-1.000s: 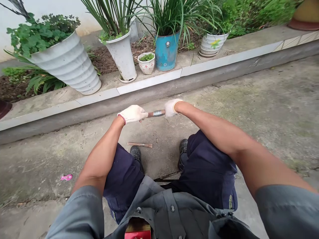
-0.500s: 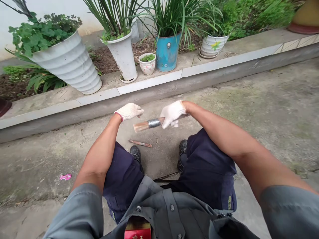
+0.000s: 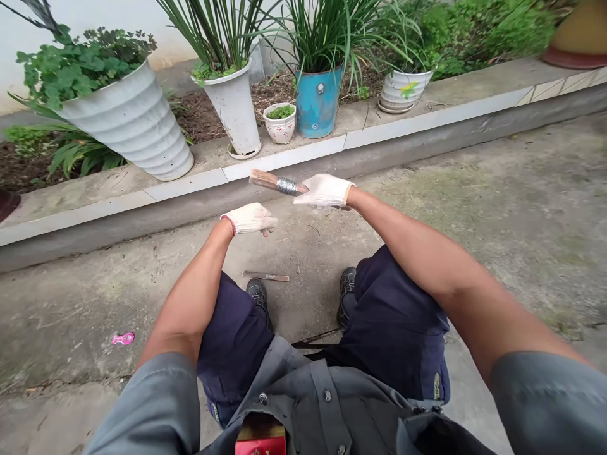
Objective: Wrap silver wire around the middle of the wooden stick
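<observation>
— Raised since a moment ago, the wire-wrapped stick (image 3: 277, 184) now tilts up-left above the concrete ground (image 3: 474, 189).
— Which hands hold it?
— Right hand (image 3: 325, 191) clasps its end, arm outstretched; left hand (image 3: 250, 218) hovers just below, released, fingers loosely curled.

The person wears white knitted gloves (image 3: 325, 189), the one on the left hand (image 3: 249, 218) edged with a red cuff band (image 3: 231, 225), a grey short-sleeved shirt (image 3: 303, 395) with dark buttons down the front, navy blue shorts (image 3: 393, 328) and dark shoes (image 3: 258, 292).
</observation>
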{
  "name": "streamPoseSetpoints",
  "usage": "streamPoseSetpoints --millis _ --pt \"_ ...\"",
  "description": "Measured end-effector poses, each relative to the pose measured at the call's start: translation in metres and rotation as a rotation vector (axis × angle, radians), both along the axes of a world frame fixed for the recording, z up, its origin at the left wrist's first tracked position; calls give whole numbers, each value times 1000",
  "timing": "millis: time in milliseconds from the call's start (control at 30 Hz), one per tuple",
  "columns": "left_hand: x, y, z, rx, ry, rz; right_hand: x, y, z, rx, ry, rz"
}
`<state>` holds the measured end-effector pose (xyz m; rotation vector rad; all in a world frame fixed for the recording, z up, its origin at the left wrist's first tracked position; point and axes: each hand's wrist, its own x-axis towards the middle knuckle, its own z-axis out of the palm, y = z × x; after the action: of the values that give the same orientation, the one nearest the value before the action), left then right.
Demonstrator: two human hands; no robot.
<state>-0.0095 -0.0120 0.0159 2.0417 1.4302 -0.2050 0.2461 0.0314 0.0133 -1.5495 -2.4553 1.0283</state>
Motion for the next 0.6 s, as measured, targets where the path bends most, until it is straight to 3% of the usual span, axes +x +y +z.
streamPoseSetpoints --millis 133,267,367,467,600 --pt "-12 10 -4 89 34 -8 4 -23 1 -304 103 230" --pt "-11 11 -2 194 63 24 -4 -29 -21 -453 -212 350" --pt "-2 4 2 179 75 27 -15 -16 -35 -341 -413 271" --pt "6 -3 5 89 43 5 -18 5 -38 -69 -530 132" --pt "5 -4 2 -16 20 -41 -9 19 -26 130 -341 -25"
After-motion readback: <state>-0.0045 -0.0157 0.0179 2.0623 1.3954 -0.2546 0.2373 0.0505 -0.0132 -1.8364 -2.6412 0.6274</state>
